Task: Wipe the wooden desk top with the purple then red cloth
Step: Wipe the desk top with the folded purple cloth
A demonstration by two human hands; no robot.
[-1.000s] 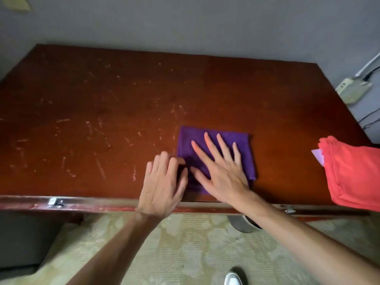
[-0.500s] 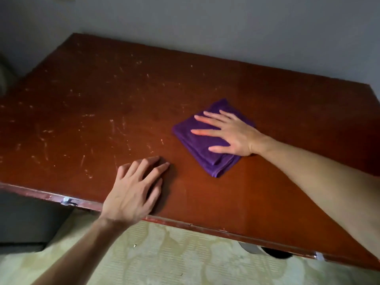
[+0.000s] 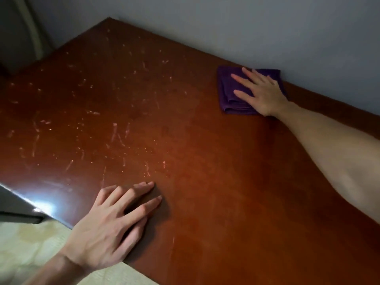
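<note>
Purple cloth (image 3: 232, 93), folded roughly square, lies upper right on the surface (image 3: 205, 161) against the wall (image 3: 246, 27). Right hand (image 3: 261, 93) presses flat on it, grip released. Left hand (image 3: 111, 227) flat at lower left, grasping nothing.

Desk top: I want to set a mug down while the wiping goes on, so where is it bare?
The wooden desk top is bare between the left hand at the near edge and the purple cloth under the right hand by the wall. The scuffed far-left stretch is free too. Nowhere is crowded.
</note>
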